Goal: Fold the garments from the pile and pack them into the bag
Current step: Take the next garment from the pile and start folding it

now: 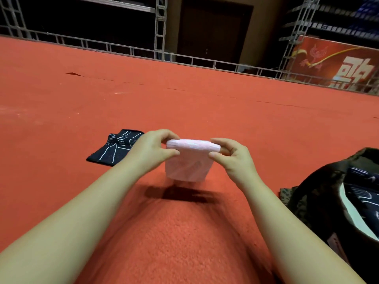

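Above the red carpet (184, 103), both hands hold a folded pink garment (187, 160) in the air, the left hand (149, 152) pinching its top left corner and the right hand (233, 158) its top right, fingers curled on the cloth. A dark garment (108, 150) with white lines lies flat just left of the hands, seemingly folded and still to pack. At the right edge the dark bag (320, 193) stands open with patterned cloth already inside, so the job looks partly done, the pink piece probably next to go in.
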`<state>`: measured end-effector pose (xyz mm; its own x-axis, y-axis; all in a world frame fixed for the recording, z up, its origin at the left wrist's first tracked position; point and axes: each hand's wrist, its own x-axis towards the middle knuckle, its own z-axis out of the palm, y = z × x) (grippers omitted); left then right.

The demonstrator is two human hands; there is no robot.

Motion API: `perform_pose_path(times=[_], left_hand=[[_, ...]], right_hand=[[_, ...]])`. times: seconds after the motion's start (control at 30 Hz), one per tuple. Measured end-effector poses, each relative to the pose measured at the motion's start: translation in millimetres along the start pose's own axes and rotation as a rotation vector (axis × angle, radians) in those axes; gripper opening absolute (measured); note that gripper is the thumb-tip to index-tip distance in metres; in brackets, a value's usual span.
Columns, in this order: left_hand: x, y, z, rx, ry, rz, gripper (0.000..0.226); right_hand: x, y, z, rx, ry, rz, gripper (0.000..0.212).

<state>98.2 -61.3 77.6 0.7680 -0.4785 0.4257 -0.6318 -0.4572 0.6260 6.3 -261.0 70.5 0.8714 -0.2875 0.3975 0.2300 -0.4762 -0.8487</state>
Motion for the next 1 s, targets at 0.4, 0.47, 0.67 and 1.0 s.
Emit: perform_pose_path(times=[0.4, 0.47, 0.67, 1.0], left_hand=[[-86, -50, 22, 0.019, -0.558, 0.075, 0.028], [-90, -49, 21, -0.13, -0.607, -0.025, 0.026], [-92, -53, 28, -0.162, -0.414, -0.135, 0.025], [-91, -51, 47, -0.102, -0.261, -0.3, 0.019]], right_hand=[[-82, 55, 13, -0.065, -0.429, 0.126, 0.011], [-81, 56, 12, -0.108, -0.413, 0.061, 0.009], [-86, 53, 27, -0.197, -0.327, 0.038, 0.021], [-81, 65, 48, -0.25, -0.019, 0.245, 0.012]])
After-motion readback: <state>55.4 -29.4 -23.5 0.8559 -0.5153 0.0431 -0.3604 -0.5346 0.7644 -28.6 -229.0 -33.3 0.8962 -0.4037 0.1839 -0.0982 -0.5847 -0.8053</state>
